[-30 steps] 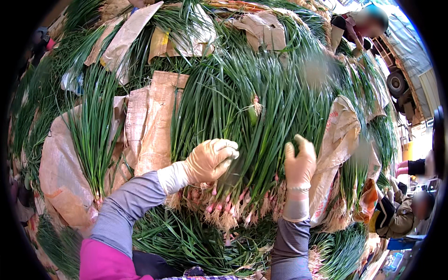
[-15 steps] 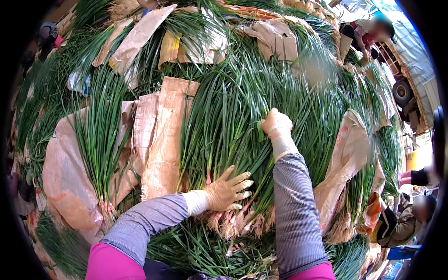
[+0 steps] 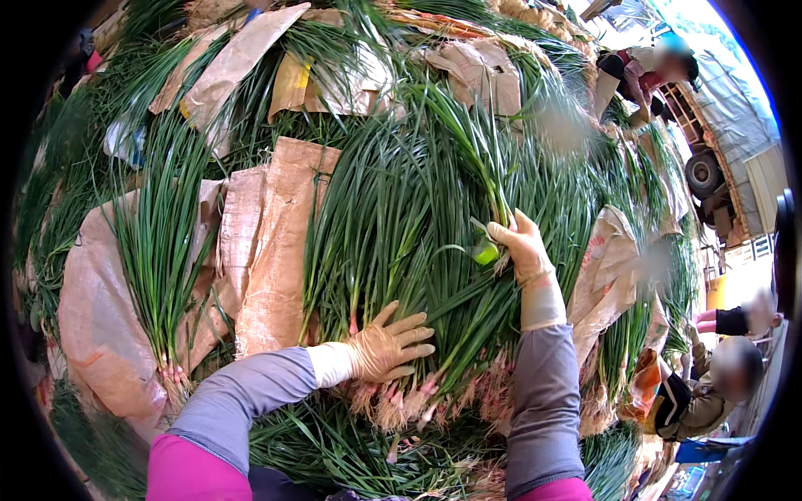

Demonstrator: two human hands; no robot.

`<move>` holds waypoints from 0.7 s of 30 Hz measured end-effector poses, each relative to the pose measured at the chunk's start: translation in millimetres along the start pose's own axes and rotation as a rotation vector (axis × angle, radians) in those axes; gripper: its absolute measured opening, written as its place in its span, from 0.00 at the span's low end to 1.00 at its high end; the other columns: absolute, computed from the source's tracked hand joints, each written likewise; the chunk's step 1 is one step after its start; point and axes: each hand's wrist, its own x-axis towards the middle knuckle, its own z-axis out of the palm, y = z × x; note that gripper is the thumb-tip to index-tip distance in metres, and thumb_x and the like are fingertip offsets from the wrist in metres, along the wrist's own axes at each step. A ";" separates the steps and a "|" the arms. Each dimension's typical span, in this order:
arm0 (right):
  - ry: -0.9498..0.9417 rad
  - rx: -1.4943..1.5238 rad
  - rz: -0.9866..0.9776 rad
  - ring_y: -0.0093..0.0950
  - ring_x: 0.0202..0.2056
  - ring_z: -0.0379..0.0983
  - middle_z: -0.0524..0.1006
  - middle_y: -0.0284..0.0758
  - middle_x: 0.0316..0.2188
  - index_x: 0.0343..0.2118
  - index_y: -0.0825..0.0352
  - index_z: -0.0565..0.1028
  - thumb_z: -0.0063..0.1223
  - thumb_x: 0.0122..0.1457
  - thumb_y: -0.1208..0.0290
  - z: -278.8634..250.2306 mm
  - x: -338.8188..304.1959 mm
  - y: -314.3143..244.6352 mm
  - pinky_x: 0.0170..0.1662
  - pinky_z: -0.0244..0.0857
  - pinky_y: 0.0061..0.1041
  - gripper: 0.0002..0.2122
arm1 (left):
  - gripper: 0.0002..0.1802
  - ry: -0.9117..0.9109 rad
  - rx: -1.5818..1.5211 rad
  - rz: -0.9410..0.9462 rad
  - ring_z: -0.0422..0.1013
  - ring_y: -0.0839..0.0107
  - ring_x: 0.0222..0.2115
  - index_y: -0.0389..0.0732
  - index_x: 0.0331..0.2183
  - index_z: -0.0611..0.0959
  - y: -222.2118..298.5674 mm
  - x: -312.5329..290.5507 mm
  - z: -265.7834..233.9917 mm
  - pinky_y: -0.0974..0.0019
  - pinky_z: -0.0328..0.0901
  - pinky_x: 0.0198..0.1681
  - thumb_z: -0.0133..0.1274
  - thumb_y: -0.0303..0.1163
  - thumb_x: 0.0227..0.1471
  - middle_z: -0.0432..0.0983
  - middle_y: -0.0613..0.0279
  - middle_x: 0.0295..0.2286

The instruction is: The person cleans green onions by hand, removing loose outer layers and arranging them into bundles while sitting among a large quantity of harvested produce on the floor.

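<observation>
Both my hands wear pale cream gloves. My left hand (image 3: 387,344) lies spread with its fingers apart on the lower stalks of a wide layer of green garlic (image 3: 368,242), just above its pinkish bulbs and pale roots. Up and to the right, my right hand (image 3: 528,246) is closed round the root end of a small bunch of green garlic (image 3: 472,150), whose long leaves point up and away over the layer. A bright green piece (image 3: 484,251) shows beside that hand's fingertips; I cannot make out what it is.
Tan woven sacks (image 3: 288,242) lie left of the layer, with another sack (image 3: 607,267) on the right. A separate bunch (image 3: 163,267) rests on the left sacking. Loose leaves (image 3: 351,459) spread near me. People (image 3: 727,384) sit or bend at the right, near a truck wheel (image 3: 703,173).
My right hand has moved slightly right and nearer me, raising a small bunch clear of the layer by its root end. My left hand stays spread on the stalks.
</observation>
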 end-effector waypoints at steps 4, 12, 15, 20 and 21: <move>0.054 -0.070 -0.186 0.16 0.30 0.64 0.71 0.26 0.29 0.38 0.70 0.69 0.57 0.53 0.76 -0.1 -24.2 -13.6 0.34 0.63 0.15 0.11 | 0.12 0.682 -0.270 -0.109 0.70 0.65 0.41 0.39 0.39 0.73 12.5 60.7 -64.3 0.63 0.62 0.48 0.49 0.30 0.51 0.73 0.58 0.37; 0.001 -0.509 -0.401 0.33 0.40 0.71 0.73 0.43 0.39 0.49 0.75 0.65 0.66 0.43 0.69 43.6 -38.7 -31.4 0.44 0.65 0.25 0.31 | 0.15 0.682 -1.547 -0.675 0.71 0.67 0.26 0.37 0.36 0.76 -64.7 184.9 -112.6 0.62 0.66 0.34 0.57 0.36 0.49 0.75 0.61 0.30; 0.135 -0.669 -0.502 0.35 0.46 0.69 0.72 0.45 0.44 0.53 0.75 0.62 0.67 0.43 0.65 15.5 -54.9 -43.4 0.49 0.63 0.28 0.36 | 0.11 0.771 -1.455 -0.579 0.71 0.68 0.27 0.42 0.35 0.76 -59.1 181.7 -119.4 0.60 0.67 0.31 0.59 0.31 0.46 0.75 0.65 0.27; 0.337 -0.190 -0.361 0.23 0.42 0.71 0.75 0.36 0.41 0.48 0.71 0.70 0.53 0.56 0.74 -17.0 -105.3 -41.4 0.48 0.63 0.21 0.16 | 0.18 1.025 -1.050 -0.499 0.71 0.69 0.27 0.39 0.41 0.72 -89.3 150.2 -177.9 0.62 0.68 0.31 0.57 0.25 0.46 0.75 0.62 0.28; 0.336 -0.197 -0.324 0.22 0.42 0.71 0.75 0.35 0.41 0.47 0.71 0.70 0.52 0.57 0.76 -22.0 -121.4 -34.9 0.48 0.63 0.20 0.15 | 0.19 1.093 -1.042 -0.576 0.71 0.69 0.27 0.38 0.42 0.72 -73.4 145.4 -204.0 0.62 0.69 0.32 0.58 0.27 0.47 0.74 0.61 0.29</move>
